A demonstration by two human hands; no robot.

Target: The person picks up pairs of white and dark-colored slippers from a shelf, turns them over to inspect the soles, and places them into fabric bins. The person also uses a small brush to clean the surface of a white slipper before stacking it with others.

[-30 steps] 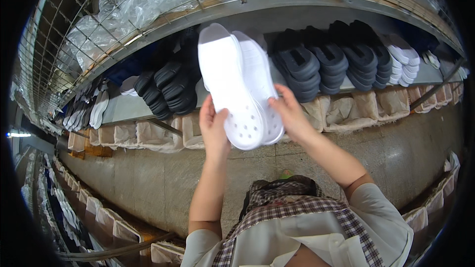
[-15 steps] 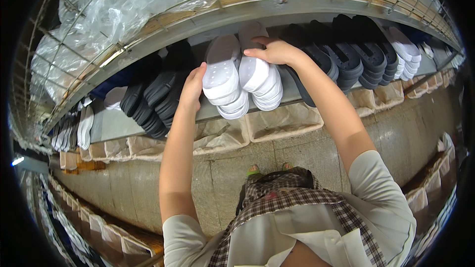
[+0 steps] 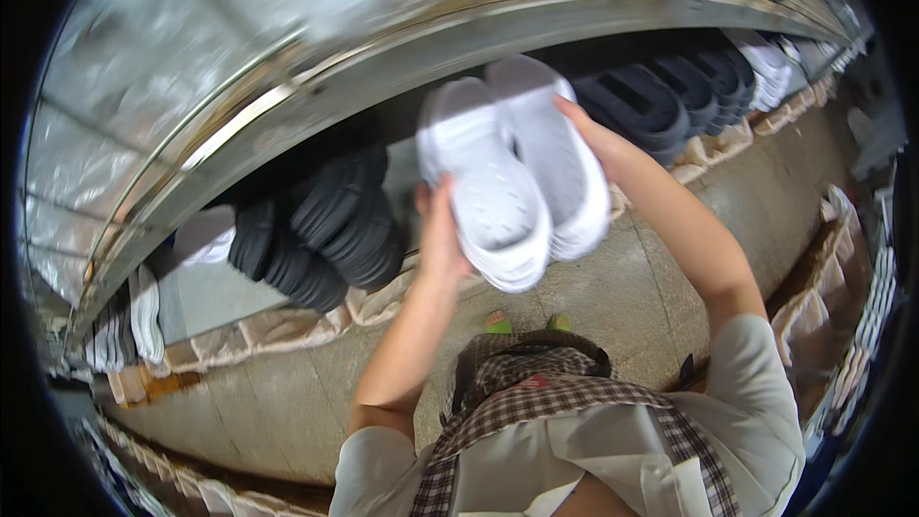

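White clogs (image 3: pixel 517 172), one pair, soles turned toward the camera and perforated, held side by side at about 12 o'clock from the frame centre, in front of the shelf edge.

Left hand (image 3: pixel 442 235): closed on the lower left side of the left clog, thumb up along its edge, at 9 o'clock of the pair.

Right hand (image 3: pixel 592 134): wrapped behind the right clog at 3 o'clock of the pair; fingers mostly hidden behind the shoe, so the grip shows only at the edge.

Black clogs (image 3: pixel 321 225): a stacked row on the shelf at 9 o'clock of the pair, near the left hand but not touching it.

Dark clogs (image 3: pixel 670 96): a second row at 2 o'clock, behind the right forearm.

Metal shelf rail (image 3: pixel 316 86): curving across the top, from 10 to 1 o'clock.

Checked apron (image 3: pixel 536 393): at 6 o'clock, over a pale shirt.

Stone floor (image 3: pixel 622 297): below the shelf, grey-beige.
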